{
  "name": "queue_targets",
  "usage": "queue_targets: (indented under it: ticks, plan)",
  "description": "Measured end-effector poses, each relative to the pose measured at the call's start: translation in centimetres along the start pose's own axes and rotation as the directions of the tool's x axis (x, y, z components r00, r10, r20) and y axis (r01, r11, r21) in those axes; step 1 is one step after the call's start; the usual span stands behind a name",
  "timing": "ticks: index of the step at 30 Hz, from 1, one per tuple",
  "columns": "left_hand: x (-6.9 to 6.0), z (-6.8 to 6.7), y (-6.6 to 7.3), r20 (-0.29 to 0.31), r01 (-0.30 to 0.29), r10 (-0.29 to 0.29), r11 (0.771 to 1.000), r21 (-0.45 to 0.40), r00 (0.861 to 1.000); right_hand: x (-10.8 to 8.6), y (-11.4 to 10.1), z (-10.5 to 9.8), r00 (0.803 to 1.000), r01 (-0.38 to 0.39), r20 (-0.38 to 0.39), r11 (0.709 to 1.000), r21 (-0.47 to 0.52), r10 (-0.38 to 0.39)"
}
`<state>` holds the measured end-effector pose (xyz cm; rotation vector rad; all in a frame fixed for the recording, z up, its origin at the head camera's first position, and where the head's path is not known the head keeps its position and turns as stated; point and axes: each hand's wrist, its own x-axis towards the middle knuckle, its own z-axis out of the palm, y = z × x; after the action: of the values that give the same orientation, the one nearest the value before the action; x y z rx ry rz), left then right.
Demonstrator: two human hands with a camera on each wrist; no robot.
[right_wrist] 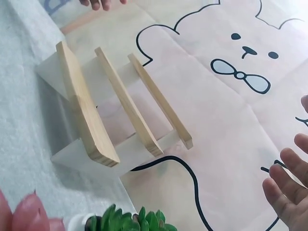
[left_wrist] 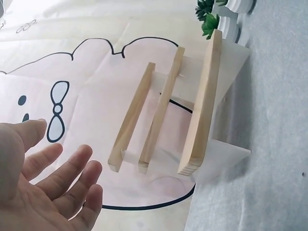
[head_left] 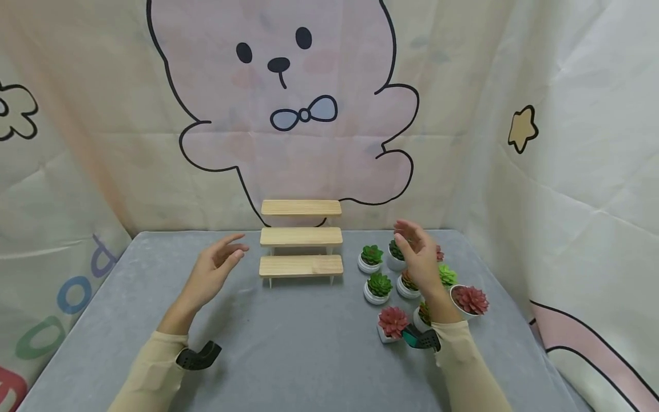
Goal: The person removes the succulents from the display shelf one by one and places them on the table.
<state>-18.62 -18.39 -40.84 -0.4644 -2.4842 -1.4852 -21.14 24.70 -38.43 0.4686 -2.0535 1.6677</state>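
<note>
A three-step wooden shelf stand point(head_left: 301, 236) on pale supports stands at the back middle of the table. My left hand point(head_left: 215, 269) hovers to the left of it, fingers relaxed and holding nothing; in the left wrist view the same hand point(left_wrist: 57, 187) shows its spread fingers. Over the group of potted succulents at the right is my right hand point(head_left: 419, 257), also holding nothing. Beneath and around it stand a green succulent point(head_left: 380, 284), another green succulent point(head_left: 372, 255), a pink-red succulent point(head_left: 393, 322) and a larger red one point(head_left: 471, 300). My right hand partly hides some pots.
A grey cloth covers the table point(head_left: 309, 355). Behind it hangs a curtain point(head_left: 453, 114) printed with a bear, and side curtains stand at left and right. Each wrist wears a dark camera, the left camera point(head_left: 198, 356) and the right camera point(head_left: 423, 337).
</note>
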Motion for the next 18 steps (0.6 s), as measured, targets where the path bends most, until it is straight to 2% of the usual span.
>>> queue_targets:
  ticks: [10,18]
  plan:
    - [0.0,0.0,0.5,-0.035,-0.023,0.022,1.0,-0.007,0.999,0.4,0.6,2.2,1.0,0.013,0.022,0.999,0.044,-0.014]
    - [-0.3,0.0,1.3,-0.082,-0.056,0.054,0.998,-0.024,0.995,0.6,0.3,4.2,0.999,0.01,0.031,1.0,0.023,-0.011]
